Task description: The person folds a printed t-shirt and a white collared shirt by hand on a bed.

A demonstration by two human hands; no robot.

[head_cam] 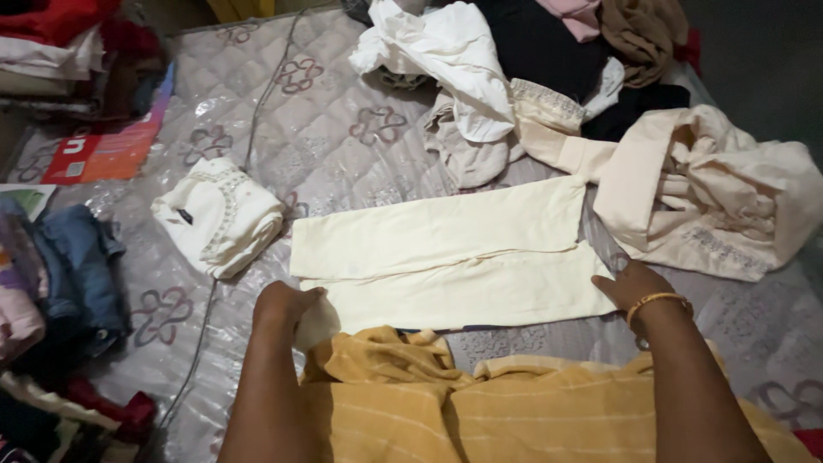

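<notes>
A cream cloth (446,257), folded into a long flat band with smooth, straight edges, lies across a quilted grey mattress (334,137) wrapped in shiny clear plastic and stitched with looping flower shapes. The left hand (285,307) presses on the cloth's near left corner, its fingers curled down over the edge so that how tightly they grip cannot be told; the right hand (633,285), with a gold bangle (656,300) at the wrist, lies flat with fingers spread on the near right end, clasping nothing. Just beyond the left fingers sits a small, neatly folded white garment (219,214) with embroidered trim. Beyond the right fingers a crumpled beige garment (711,193) with patterned borders touches the cloth's far right end, and a loose heap of white, black and brown clothes (514,60) piles up farther back. Well off to the left are folded jeans (81,261) and a stack of clothes (60,51). A thin cable (206,326) runs along the mattress left of the left hand. Below the hands, striped mustard fabric (411,403) bunches in soft folds.
</notes>
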